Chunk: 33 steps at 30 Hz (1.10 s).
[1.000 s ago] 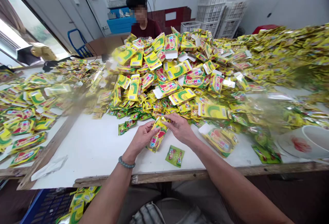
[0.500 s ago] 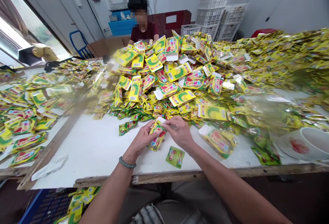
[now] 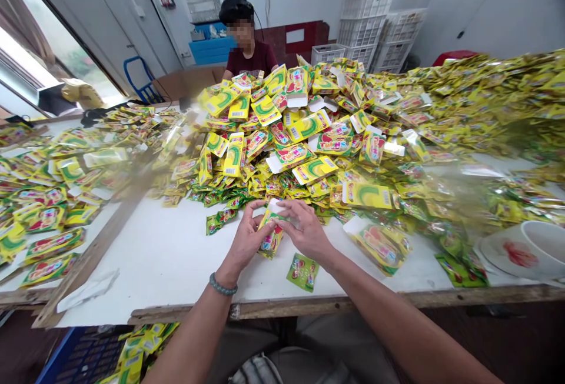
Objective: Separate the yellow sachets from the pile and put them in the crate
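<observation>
Between my two hands is a small yellow candy box [image 3: 270, 241] with a red and green print and a white flap at its top end. My left hand [image 3: 247, 236] grips the box from the left, thumb across its front. On the other side, my right hand [image 3: 308, 232] has its fingers and thumb closed at the box's upper right edge by the flap. A green candy sachet [image 3: 302, 272] lies flat on the white table [image 3: 176, 260] just below my right hand. Another green sachet [image 3: 219, 221] rests to the left, at the foot of the pile.
A large heap of yellow boxes [image 3: 300, 137] and sachets rises ahead. A white cup [image 3: 521, 250] stands at the right. A wooden strip [image 3: 101, 225] divides the table on the left. Below the edge sits a blue crate [image 3: 62, 357]. A person [image 3: 249, 49] sits behind the heap.
My right fingers have shifted from pinching the flap to gripping the box's upper right side, with the thumb lower. The left hand still holds the box. The view has moved slightly.
</observation>
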Tool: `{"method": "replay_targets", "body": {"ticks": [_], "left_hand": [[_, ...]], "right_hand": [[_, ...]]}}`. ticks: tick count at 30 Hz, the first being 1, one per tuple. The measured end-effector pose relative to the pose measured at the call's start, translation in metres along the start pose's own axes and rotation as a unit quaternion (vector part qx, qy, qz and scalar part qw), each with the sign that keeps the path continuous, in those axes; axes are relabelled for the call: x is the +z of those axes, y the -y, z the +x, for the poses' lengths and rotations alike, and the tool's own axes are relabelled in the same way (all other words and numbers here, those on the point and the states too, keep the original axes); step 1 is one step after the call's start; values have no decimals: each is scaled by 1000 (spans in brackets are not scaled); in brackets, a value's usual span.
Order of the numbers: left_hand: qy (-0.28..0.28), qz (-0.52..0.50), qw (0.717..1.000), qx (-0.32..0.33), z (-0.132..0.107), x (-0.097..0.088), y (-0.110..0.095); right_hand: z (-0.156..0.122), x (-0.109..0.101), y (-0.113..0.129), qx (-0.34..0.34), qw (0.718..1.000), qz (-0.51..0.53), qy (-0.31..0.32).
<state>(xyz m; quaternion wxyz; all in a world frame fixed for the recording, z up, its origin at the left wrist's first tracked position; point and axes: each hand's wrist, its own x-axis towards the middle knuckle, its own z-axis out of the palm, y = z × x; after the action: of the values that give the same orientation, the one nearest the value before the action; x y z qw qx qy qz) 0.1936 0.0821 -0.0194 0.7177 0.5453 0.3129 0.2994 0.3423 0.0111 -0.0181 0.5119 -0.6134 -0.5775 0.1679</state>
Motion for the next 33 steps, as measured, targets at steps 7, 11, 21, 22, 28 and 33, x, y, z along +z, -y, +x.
{"method": "replay_targets", "body": {"ticks": [7, 11, 21, 22, 28, 33], "left_hand": [[-17, -29, 998, 46, 0, 1, -3], [7, -20, 1000, 0, -2, -2, -2], [-49, -27, 998, -4, -1, -2, -1], [-58, -25, 998, -1, -1, -3, -1], [-76, -14, 997, 1, -1, -3, 0], [-53, 6, 999, 6, -2, -4, 0]], "right_hand": [[2, 8, -11, 82, 972, 217, 34], [0, 12, -14, 111, 963, 237, 60], [0, 3, -2, 44, 992, 106, 55], [0, 4, -1, 47, 991, 111, 56], [1, 7, -3, 155, 966, 204, 38], [3, 4, -11, 225, 911, 340, 52]]}}
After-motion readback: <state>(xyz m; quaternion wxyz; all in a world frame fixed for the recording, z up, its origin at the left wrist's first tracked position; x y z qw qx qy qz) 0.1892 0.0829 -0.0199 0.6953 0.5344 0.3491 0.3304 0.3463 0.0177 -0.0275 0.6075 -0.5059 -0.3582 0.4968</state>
